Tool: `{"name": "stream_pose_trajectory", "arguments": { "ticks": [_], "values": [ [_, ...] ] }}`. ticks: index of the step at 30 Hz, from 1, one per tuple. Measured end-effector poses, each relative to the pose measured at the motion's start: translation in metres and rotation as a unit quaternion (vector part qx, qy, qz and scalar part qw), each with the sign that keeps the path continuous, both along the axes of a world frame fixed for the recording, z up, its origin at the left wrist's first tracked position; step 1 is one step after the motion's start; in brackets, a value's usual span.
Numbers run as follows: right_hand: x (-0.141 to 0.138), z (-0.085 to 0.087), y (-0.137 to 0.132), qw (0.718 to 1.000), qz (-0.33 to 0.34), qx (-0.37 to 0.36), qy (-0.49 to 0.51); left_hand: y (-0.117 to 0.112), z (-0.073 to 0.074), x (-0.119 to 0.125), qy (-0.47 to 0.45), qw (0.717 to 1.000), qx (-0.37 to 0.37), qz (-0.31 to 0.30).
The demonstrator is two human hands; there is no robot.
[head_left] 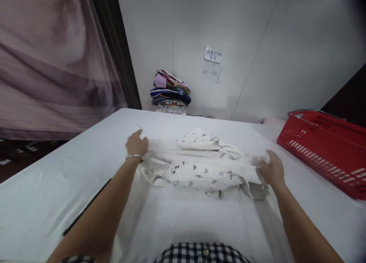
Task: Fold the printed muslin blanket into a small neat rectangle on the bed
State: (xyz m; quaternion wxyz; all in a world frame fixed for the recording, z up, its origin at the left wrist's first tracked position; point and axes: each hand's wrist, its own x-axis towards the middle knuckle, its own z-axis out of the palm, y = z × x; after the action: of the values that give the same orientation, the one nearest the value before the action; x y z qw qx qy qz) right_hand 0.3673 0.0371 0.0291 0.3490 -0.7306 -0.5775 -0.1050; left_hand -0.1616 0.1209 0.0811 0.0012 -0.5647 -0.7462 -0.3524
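A white cloth (197, 173) with small printed figures lies bunched and creased across the table, stretched sideways between my hands. Its kind, garment or sheet, I cannot make out. At its left end my left hand (137, 144), with a bracelet on the wrist, is closed on the fabric, fingers curled and slightly blurred. My right hand (271, 169) grips the opposite end, thumb side up, with the cloth there smeared by motion. Part of the cloth's lower edge hangs loosely folded toward me.
A red plastic basket (328, 152) stands at the right. Beyond the far edge of the white-covered table (194, 221) rises a stack of folded fabrics (170, 93). Paper notes (213, 56) hang on the wall. A dark thin bar (85, 209) lies beside my left forearm.
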Motion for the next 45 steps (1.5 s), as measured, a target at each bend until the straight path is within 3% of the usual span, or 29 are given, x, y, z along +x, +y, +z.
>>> {"name": "stream_pose_trajectory", "arguments": {
  "ticks": [2,5,8,12,15,19,25,28,32,35,37,41,43,45],
  "values": [
    [-0.032,0.008,0.014,0.996,0.088,0.017,0.012,0.001,-0.005,0.037,0.045,0.994,-0.006,-0.098],
    [-0.077,0.008,0.037,0.982,0.180,-0.046,0.047,-0.002,-0.016,0.104,0.099,0.957,-0.044,-0.269],
    [-0.103,-0.009,0.053,0.963,0.213,-0.140,0.090,-0.005,-0.031,0.158,0.111,0.930,-0.105,-0.334],
    [-0.107,-0.037,0.052,0.957,0.226,-0.138,0.118,-0.002,-0.051,0.182,0.102,0.920,-0.156,-0.345],
    [-0.100,-0.045,0.041,0.961,0.216,-0.103,0.139,0.002,-0.059,0.179,0.082,0.919,-0.191,-0.335],
    [-0.095,-0.042,0.032,0.951,0.185,-0.099,0.225,0.006,-0.056,0.170,0.038,0.920,-0.219,-0.323],
    [-0.090,-0.032,0.031,0.888,0.119,-0.030,0.443,0.010,-0.042,0.149,-0.114,0.916,-0.216,-0.318],
    [-0.075,-0.026,0.029,0.841,0.062,0.029,0.537,0.016,-0.034,0.129,-0.158,0.936,-0.168,-0.266],
    [-0.042,-0.023,0.025,0.797,-0.027,0.070,0.599,0.019,-0.019,0.091,-0.164,0.964,-0.125,-0.169],
    [-0.020,-0.028,0.024,0.772,-0.051,0.108,0.625,0.012,-0.014,0.062,-0.167,0.977,-0.097,-0.084],
    [-0.011,-0.032,0.022,0.786,-0.057,0.105,0.607,0.005,-0.016,0.045,-0.173,0.980,-0.087,-0.038],
    [-0.009,-0.029,0.016,0.871,-0.095,0.030,0.482,-0.007,-0.032,0.024,-0.185,0.978,-0.097,0.002],
    [-0.018,-0.020,0.012,0.935,-0.065,0.022,0.349,-0.009,-0.036,0.022,-0.187,0.976,-0.110,0.001],
    [-0.033,-0.007,0.014,0.980,0.014,0.048,0.191,-0.009,-0.033,0.028,-0.165,0.981,-0.098,0.002]
  ]
}}
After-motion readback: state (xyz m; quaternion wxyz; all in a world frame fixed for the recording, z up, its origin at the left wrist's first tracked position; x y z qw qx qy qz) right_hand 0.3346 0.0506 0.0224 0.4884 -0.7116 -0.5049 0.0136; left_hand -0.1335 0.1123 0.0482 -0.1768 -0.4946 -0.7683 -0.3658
